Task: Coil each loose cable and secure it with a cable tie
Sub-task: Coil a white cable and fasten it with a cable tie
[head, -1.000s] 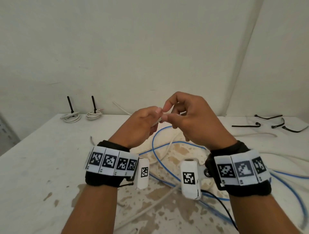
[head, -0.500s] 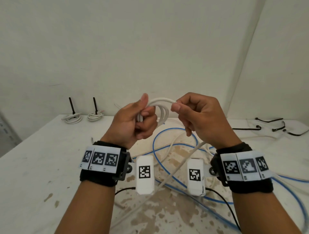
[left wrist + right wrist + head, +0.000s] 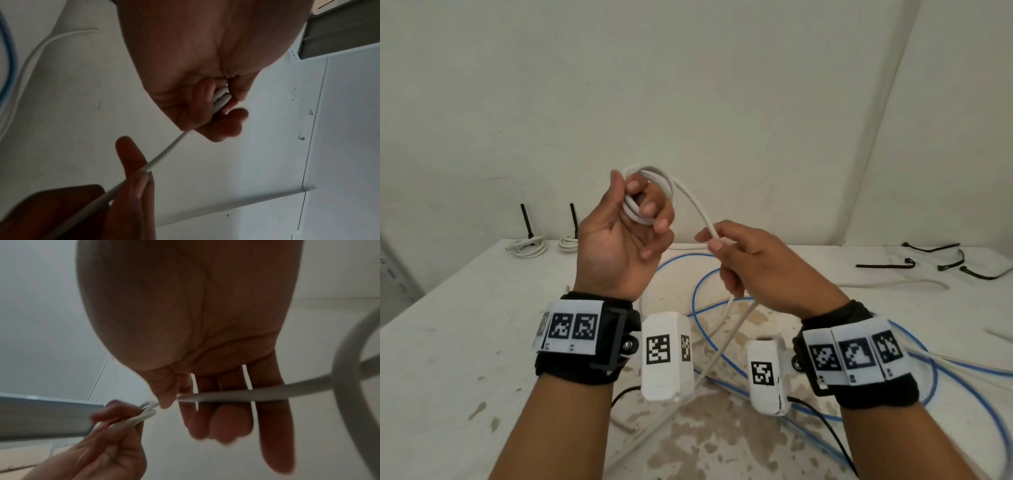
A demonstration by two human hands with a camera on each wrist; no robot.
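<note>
My left hand (image 3: 633, 219) is raised palm toward me, its fingers curled round a small coil of white cable (image 3: 654, 181) of a few loops; the left wrist view shows the loops (image 3: 221, 97) squeezed between thumb and fingers. From the coil the white cable arcs down to my right hand (image 3: 717, 240), which pinches it between thumb and forefinger lower and to the right. In the right wrist view the cable (image 3: 236, 396) crosses under the right hand's fingers. Below the right hand the cable drops to the table (image 3: 465, 325).
Blue cable (image 3: 700, 310) loops over the stained table middle with more loose white cable (image 3: 893, 283). Two tied white coils (image 3: 529, 247) lie at the back left. Several black cable ties (image 3: 887, 265) lie at the back right. White walls close the back and right.
The left hand has risen and turned palm toward me with the coil. The right hand has slid down the cable, lower and to the right, drawing out a longer stretch.
</note>
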